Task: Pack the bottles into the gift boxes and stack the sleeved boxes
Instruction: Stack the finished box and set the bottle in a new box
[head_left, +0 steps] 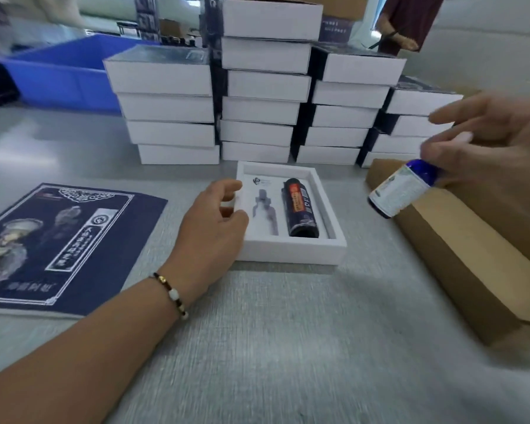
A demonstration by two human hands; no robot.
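An open white gift box (291, 250) lies on the grey table in front of me. A dark bottle with a red label (301, 208) lies in its right slot; a white printed card covers the left part. My left hand (214, 221) rests on the box's left edge with fingers curled over the rim. My right hand (490, 145), raised at the right, pinches a small blue bottle with a white label (401, 188) by its top, above the brown carton. Stacks of sleeved boxes (263, 87) stand behind the open box.
A flat dark blue printed sleeve (58, 243) lies at the left. A brown cardboard carton (459, 255) sits at the right. A blue plastic crate (62, 71) stands at the back left. Another person (407, 22) stands behind the stacks.
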